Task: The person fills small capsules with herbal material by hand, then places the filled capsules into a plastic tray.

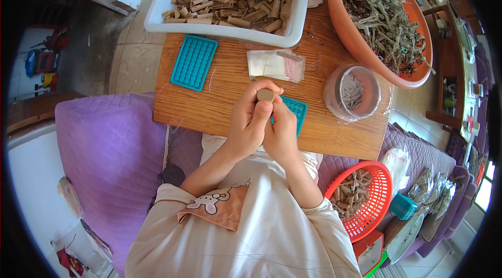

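Above the near part of the wooden table (230,113), my left hand (250,121) and my right hand (281,129) come together. Their fingers are closed around a small brown cylinder (265,95), whose round flat end faces up. Most of its length is hidden by the fingers. Partly covered by my right hand, a teal tray (297,110) with rows of round dimples lies on the table. A matching teal dimpled tray (194,62) lies farther left. Beyond my hands are clear plastic bags (274,65) in a flat stack.
A white bin (225,33) of brown tube pieces stands at the back. At the back right is an orange basin (334,8) of grey-green dried strips. A clear jar (334,92) holds thin grey pieces. At right, a red basket (384,194) contains more brown pieces.
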Action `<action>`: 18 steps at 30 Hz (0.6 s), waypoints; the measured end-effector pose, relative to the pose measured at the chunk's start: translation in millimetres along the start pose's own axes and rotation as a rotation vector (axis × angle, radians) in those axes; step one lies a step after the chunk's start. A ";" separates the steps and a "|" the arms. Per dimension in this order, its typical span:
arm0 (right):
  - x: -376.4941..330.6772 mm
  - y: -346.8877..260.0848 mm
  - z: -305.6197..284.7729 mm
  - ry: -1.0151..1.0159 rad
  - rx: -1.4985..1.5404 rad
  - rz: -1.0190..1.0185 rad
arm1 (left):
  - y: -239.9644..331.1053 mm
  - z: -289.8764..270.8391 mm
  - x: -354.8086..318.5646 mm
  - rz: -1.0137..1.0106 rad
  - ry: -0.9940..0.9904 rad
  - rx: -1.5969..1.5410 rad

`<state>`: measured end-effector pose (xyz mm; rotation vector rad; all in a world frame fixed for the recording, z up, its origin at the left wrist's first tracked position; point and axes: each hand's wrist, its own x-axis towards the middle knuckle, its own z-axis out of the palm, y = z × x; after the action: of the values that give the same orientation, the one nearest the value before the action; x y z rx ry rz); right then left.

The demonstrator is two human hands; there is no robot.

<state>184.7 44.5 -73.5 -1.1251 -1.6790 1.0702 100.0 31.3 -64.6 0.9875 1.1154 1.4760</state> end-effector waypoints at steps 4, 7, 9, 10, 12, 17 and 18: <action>16.2 -1.8 -61.8 -0.279 -0.026 0.175 | -10.1 -8.9 4.3 -0.043 -0.038 -0.157; 28.8 14.9 -117.7 0.043 -0.324 0.237 | -7.7 -16.3 8.1 -0.186 0.031 -0.344; 41.8 37.4 -146.5 0.150 -0.433 0.222 | -8.2 -20.8 6.2 -0.225 0.007 -0.353; 46.9 48.8 -158.3 0.071 -0.559 0.286 | -6.6 -23.6 6.6 -0.263 -0.015 -0.362; 55.1 62.5 -164.1 -0.008 -0.681 0.348 | -15.1 -33.4 5.3 -0.259 -0.109 -0.412; 65.0 91.0 -157.9 -0.300 -1.228 0.411 | -14.4 -25.4 2.7 -0.294 -0.097 -0.514; 65.6 90.2 -157.8 -0.303 -1.227 0.410 | -13.6 -26.0 2.9 -0.295 -0.095 -0.513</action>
<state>337.6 159.4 -100.7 -2.2083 -2.4964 0.3257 77.7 31.2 -84.0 0.5043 0.7209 1.3593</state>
